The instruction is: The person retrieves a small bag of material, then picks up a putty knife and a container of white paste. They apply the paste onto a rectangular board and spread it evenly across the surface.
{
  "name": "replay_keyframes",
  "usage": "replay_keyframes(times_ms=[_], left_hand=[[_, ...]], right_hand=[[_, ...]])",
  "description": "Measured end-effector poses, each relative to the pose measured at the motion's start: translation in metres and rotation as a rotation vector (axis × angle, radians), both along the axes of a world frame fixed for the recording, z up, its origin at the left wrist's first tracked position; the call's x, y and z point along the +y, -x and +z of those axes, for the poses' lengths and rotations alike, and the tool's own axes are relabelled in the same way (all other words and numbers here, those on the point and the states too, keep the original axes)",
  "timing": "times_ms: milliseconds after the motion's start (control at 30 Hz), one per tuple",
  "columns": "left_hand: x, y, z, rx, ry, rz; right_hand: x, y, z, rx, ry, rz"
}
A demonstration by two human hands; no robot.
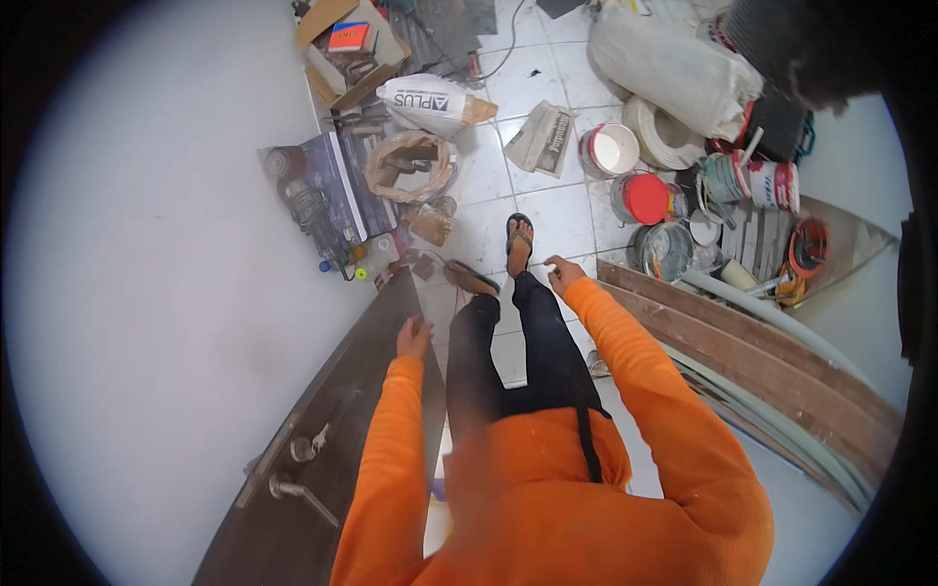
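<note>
My left hand (414,338) hangs beside the edge of a dark brown door (337,391), its fingers loosely apart and nothing in them. Whether it touches the door I cannot tell. My right hand (563,274) hangs free over the tiled floor, fingers slightly spread and holding nothing. It is nearest to the end of some long wooden boards (674,308). Both arms wear orange sleeves. Below, my feet stand in dark flip-flops (519,234) on white tiles. A metal lever handle (298,496) shows on the door.
Ahead on the left are a white sack (425,104), an open paper bag (375,174) and a cardboard box (363,93). To the right stand a paint bucket (586,154), a red-lidded tub (646,199) and a wrapped roll (674,73). A folded paper sack (540,140) lies on the floor.
</note>
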State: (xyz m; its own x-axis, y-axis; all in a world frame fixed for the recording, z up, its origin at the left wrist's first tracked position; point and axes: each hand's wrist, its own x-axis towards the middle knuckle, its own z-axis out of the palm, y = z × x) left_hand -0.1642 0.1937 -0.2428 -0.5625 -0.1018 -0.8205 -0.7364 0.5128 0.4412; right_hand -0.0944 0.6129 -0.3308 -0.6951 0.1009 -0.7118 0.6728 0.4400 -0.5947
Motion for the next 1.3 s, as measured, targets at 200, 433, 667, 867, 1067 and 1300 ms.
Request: replay_keyframes(times_ms=[200, 433, 667, 867, 1067, 1300], left_hand=[[0.107, 0.123, -0.117, 0.054, -0.145, -0.029], [0.133, 0.157, -0.219, 0.064, 0.052, -0.032], [0.116, 0.151, -0.301, 0.149, -0.092, 0.473], [0.106, 0.138, -0.325, 0.12, -0.253, 0.649], [0.094, 0.131, -0.326, 0.181, -0.219, 0.59], [0.099, 0.144, -0.305, 0.093, -0.16, 0.573]], right_hand=[[0.0, 0.166, -0.052, -0.009, -0.256, 0.64], [-0.07, 0.245, -0.111, 0.047, -0.157, 0.514], [-0.138, 0.269, -0.183, 0.163, -0.181, 0.387], [-0.147, 0.271, -0.208, 0.037, -0.208, 0.458], [-0.147, 0.267, -0.219, -0.091, -0.078, 0.291], [-0.143, 0.269, -0.223, -0.154, -0.136, 0.279]])
